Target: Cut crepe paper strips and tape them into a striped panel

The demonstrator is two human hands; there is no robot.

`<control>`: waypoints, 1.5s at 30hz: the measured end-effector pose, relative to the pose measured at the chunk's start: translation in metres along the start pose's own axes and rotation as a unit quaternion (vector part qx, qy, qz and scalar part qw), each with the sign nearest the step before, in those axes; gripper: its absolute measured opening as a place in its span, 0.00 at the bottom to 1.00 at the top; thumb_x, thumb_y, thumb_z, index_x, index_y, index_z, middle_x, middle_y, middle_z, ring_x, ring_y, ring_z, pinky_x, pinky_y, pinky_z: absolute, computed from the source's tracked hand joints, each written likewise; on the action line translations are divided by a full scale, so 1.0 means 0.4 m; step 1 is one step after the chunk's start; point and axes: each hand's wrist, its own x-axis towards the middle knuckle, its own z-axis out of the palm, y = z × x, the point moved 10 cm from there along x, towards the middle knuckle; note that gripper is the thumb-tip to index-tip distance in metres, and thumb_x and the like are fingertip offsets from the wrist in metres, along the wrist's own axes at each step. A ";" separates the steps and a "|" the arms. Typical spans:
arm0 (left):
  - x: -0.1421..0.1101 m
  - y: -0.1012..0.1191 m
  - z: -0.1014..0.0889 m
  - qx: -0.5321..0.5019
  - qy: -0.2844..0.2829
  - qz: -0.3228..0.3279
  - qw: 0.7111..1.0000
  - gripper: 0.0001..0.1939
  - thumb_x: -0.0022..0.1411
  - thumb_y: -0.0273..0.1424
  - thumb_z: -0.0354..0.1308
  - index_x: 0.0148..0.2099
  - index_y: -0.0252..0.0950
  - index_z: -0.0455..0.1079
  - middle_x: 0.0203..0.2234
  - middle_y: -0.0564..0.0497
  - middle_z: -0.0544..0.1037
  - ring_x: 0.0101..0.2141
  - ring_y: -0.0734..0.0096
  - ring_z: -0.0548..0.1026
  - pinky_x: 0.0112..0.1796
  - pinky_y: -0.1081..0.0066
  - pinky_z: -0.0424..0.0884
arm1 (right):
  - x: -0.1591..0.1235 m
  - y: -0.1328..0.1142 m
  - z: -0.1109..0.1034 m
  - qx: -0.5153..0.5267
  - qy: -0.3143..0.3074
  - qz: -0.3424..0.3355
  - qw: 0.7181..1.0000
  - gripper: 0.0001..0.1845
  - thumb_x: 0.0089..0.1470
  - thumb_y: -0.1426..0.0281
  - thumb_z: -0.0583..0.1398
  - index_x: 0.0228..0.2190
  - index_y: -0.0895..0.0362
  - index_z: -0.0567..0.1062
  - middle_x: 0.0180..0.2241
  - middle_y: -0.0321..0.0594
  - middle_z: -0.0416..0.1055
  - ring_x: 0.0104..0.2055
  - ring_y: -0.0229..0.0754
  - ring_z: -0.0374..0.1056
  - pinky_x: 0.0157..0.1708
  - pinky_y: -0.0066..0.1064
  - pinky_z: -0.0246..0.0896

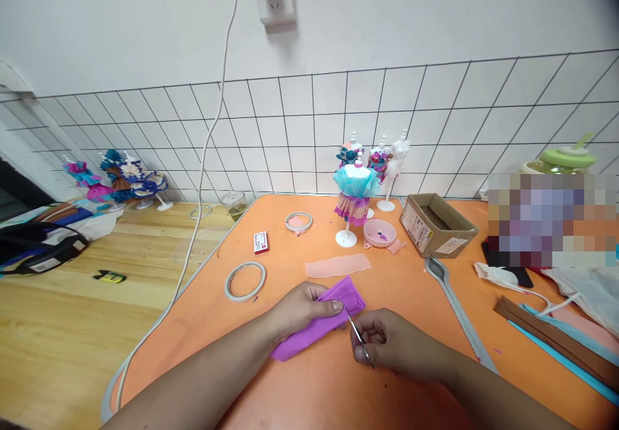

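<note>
My left hand (309,307) pinches a folded strip of purple crepe paper (304,341), thumb on top, above the orange mat. In my right hand (387,340) is a slim, pointed metal tool that looks like tweezers (358,334). Its tip touches the paper beside my left thumb. Behind the hands a flat pale pink paper strip (338,266) lies on the mat. Farther back stands a small dress form (356,188) in a turquoise ruffled top and a pink and tan skirt. Whether the tool's two arms are pressed together is too small to tell.
Tape rolls (245,282) and a small red and white box (261,242) lie left. At the back right are a pink dish (380,233), a cardboard box (435,224) and more dress forms (399,159). Paper strips (561,346) lie right; a white cable (203,159) hangs left.
</note>
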 end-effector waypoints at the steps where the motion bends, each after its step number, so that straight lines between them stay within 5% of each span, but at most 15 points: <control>1: 0.000 -0.001 -0.001 -0.004 0.000 -0.004 1.000 0.17 0.52 0.42 0.64 0.33 0.30 0.76 0.26 0.49 0.78 0.25 0.76 0.69 0.29 0.76 0.62 | 0.001 0.000 0.000 0.002 0.000 -0.001 1.000 0.05 0.46 0.72 0.61 0.25 0.60 0.68 0.18 0.28 0.57 0.19 0.27 0.49 0.18 0.19 0.46; 13: -0.002 -0.018 0.012 -0.012 -0.018 -0.027 0.999 0.18 0.50 0.41 0.65 0.35 0.29 0.77 0.27 0.48 0.78 0.25 0.75 0.70 0.30 0.75 0.63 | -0.003 -0.015 0.016 0.005 -0.029 -0.002 1.000 0.08 0.47 0.70 0.60 0.22 0.59 0.65 0.16 0.27 0.54 0.18 0.27 0.47 0.18 0.20 0.44; 20: -0.002 0.005 0.019 0.035 -0.037 0.005 0.999 0.20 0.55 0.44 0.60 0.37 0.29 0.74 0.29 0.47 0.77 0.27 0.72 0.71 0.31 0.74 0.64 | -0.002 -0.004 -0.012 -0.016 0.010 0.011 1.000 0.05 0.44 0.71 0.60 0.22 0.59 0.68 0.18 0.30 0.61 0.19 0.29 0.52 0.18 0.20 0.47; 28: 0.002 0.024 -0.025 0.135 0.040 0.041 0.989 0.23 0.57 0.49 0.56 0.29 0.31 0.65 0.19 0.57 0.62 0.21 0.80 0.56 0.22 0.77 0.51 | -0.007 0.011 -0.020 -0.037 0.027 0.045 0.998 0.05 0.47 0.69 0.59 0.27 0.59 0.70 0.20 0.31 0.61 0.18 0.29 0.50 0.12 0.18 0.45; 45: 0.002 -0.006 -0.011 0.096 0.022 0.013 0.995 0.23 0.53 0.49 0.59 0.29 0.30 0.70 0.17 0.56 0.64 0.19 0.80 0.55 0.22 0.75 0.51 | -0.001 0.025 0.002 -0.006 -0.014 0.021 1.000 0.09 0.49 0.65 0.59 0.28 0.58 0.68 0.22 0.30 0.57 0.19 0.29 0.51 0.13 0.17 0.50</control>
